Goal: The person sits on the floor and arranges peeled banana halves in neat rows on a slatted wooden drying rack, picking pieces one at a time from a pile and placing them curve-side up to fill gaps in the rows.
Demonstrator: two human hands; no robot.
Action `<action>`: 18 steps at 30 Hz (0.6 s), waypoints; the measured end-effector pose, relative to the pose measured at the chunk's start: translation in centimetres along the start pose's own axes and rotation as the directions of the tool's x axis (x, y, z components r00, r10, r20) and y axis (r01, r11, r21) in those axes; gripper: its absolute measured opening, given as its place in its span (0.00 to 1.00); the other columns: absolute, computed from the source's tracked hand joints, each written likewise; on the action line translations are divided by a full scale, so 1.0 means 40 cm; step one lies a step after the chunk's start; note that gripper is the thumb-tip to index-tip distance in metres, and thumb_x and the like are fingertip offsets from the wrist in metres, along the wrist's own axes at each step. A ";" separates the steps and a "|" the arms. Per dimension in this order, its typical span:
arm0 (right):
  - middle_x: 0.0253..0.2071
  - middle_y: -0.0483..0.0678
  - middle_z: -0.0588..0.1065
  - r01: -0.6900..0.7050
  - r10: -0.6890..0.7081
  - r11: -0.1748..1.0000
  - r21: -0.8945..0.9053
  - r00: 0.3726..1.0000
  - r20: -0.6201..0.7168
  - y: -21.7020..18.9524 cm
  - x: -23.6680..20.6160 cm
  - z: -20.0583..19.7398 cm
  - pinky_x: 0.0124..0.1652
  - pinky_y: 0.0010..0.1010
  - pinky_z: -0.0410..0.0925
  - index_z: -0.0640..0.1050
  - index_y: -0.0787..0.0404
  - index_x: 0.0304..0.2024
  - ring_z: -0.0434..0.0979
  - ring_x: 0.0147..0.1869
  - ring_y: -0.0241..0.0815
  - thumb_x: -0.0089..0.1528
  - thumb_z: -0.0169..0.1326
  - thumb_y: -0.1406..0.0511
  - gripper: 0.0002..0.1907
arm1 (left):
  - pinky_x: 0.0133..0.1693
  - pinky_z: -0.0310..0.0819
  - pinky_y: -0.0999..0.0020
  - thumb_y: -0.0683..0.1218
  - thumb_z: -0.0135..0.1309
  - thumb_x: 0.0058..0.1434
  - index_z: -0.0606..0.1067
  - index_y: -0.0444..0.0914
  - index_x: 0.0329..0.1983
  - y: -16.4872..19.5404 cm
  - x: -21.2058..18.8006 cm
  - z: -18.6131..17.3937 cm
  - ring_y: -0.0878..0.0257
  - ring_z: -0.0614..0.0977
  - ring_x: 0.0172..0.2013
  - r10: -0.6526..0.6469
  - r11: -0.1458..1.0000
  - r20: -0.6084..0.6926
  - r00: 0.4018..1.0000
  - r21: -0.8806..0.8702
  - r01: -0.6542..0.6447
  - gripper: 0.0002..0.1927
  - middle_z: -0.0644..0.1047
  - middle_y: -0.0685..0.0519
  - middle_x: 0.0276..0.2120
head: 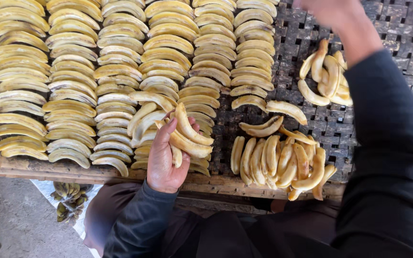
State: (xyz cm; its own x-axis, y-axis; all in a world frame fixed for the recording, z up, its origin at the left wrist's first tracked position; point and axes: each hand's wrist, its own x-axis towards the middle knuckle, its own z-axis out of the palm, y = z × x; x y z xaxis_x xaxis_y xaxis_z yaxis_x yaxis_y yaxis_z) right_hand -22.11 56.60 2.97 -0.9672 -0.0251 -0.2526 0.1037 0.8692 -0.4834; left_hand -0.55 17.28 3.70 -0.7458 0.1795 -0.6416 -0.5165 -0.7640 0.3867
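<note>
— So, what did the left hand (164,160) have in it?

— A small bunch of peeled, pale yellow banana slices (187,136), long and curved. The fingers were curled around them from below, pressing them into the palm, with the tips fanning out above the thumb. The hand sat over the near edge of the woven dark bamboo drying tray (407,38), just above its wooden frame (48,168).

— And the right hand (333,12)?

— It was stretched toward the far side of the tray, at the top of the view and cut off there. Whether it was spread or pinching anything, I could not tell.

— What lay around them?

— To the left, neat rows of laid-out yellow banana slices (72,71) covered most of the tray, touching edge to edge. Near the front right lay a loose heap of slices (283,162), and another smaller pile (326,76) sat just beside the right forearm's dark sleeve (388,143). Below the tray, on the ground, was a bunch of greenish unpeeled bananas (70,198).
</note>
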 end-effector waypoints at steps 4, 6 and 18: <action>0.47 0.48 0.80 0.098 0.063 0.956 -0.275 0.851 0.521 -0.017 -0.232 0.085 0.49 0.42 0.72 0.76 0.51 0.55 0.81 0.50 0.47 0.59 0.63 0.52 0.24 | 0.51 0.77 0.57 0.49 0.56 0.64 0.69 0.40 0.61 -0.005 -0.007 0.003 0.55 0.80 0.47 0.006 1.000 0.069 0.998 -0.015 -0.004 0.22 0.78 0.49 0.45; 0.47 0.51 0.77 0.294 -0.110 0.899 -0.325 0.869 0.483 0.013 -0.352 0.151 0.49 0.45 0.72 0.75 0.53 0.54 0.78 0.52 0.54 0.55 0.66 0.54 0.27 | 0.50 0.77 0.57 0.49 0.56 0.64 0.70 0.41 0.60 -0.011 -0.007 0.004 0.55 0.81 0.46 0.001 1.000 0.078 0.997 -0.002 -0.001 0.22 0.78 0.49 0.44; 0.42 0.58 0.71 0.283 -0.277 0.944 -0.169 0.959 0.060 0.101 -0.453 0.291 0.49 0.47 0.67 0.72 0.63 0.42 0.73 0.50 0.63 0.52 0.59 0.67 0.17 | 0.52 0.77 0.59 0.49 0.56 0.65 0.71 0.37 0.57 -0.028 0.014 -0.006 0.56 0.81 0.47 -0.001 1.000 0.101 0.995 0.020 -0.001 0.20 0.79 0.49 0.44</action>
State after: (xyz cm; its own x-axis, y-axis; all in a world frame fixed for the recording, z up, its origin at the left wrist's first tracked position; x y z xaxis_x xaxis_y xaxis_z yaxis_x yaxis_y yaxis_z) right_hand -1.47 54.82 -4.18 -0.9425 -0.2942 -0.1587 -0.2150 0.8971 -0.3860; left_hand -0.29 18.11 2.75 -0.7837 0.2419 -0.5720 -0.5243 -0.7516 0.4004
